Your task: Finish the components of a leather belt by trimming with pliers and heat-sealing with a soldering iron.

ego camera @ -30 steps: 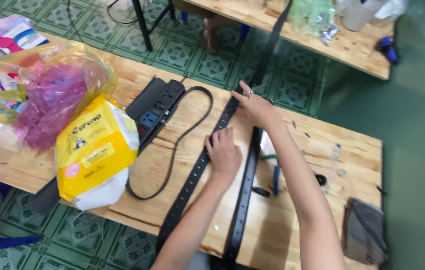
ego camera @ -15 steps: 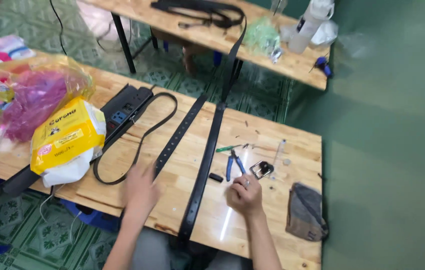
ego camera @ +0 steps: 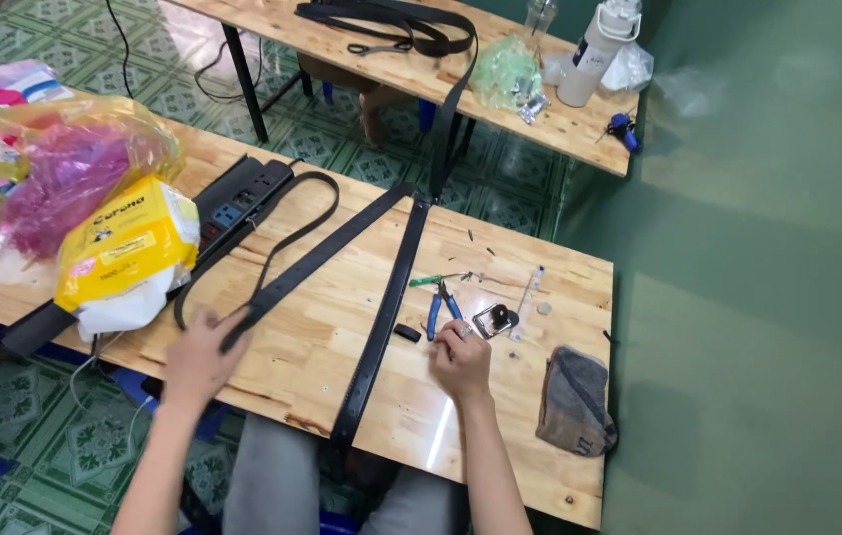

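Working two black leather belts on a pale wooden desk. Left hand pressing down on the near end of one black belt, fingers curling loosely over the strap rather than clamping it; this belt running diagonally away across the desk toward its far edge. Right hand hovering just right of the second black belt, grip half-closed and seemingly empty, though whether a small part is pinched inside cannot be told.

Second belt lying nearly straight, its near end hanging over the desk's front edge, its far end meeting the first belt. Just beyond the right hand: blue-handled pliers, a small metal buckle and a small black loop touching neither belt. Further right of the second belt, a grey folded cloth pouch. Left of the belts, a black power strip, a yellow tissue pack and a plastic bag of pink scraps.

Judging by looks: belts light, limp along their length yet stiff across the width, smooth-faced and likely sliding easily on the varnished wood. Best taken flat near an end, thumb on top, or pinched by both edges.
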